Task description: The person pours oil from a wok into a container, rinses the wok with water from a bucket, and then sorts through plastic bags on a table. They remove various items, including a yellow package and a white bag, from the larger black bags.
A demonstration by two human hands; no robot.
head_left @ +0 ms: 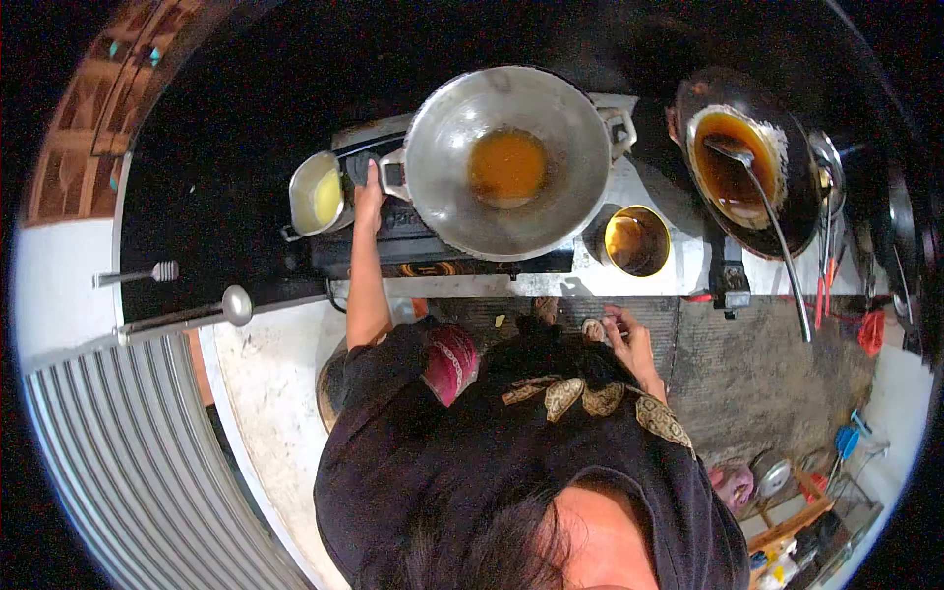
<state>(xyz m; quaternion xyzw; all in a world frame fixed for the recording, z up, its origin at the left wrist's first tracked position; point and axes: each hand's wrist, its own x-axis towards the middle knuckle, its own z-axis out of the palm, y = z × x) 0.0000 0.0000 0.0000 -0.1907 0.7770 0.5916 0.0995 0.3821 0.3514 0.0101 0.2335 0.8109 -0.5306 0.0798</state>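
A large metal wok [447, 206] with brown liquid in its bottom sits over the stove [413, 251]. My left hand [368, 202] is at the wok's left handle [394, 175], fingers closed beside it, next to a dark rounded piece [361, 169] that I cannot identify. My right hand [634, 344] is low in front of my body, its fingers bent in at a small pale, crumpled piece [593, 329], perhaps cloth. Left of the wok stands a metal pot [303, 187] with yellowish liquid inside.
A yellow-rimmed can [668, 251] stands right of the wok. Further right, a dark pan [693, 93] holds brown liquid and a long-handled ladle [762, 187]. More utensils [829, 177] lie beside it. A ladle [236, 305] and corrugated metal [118, 462] are at left.
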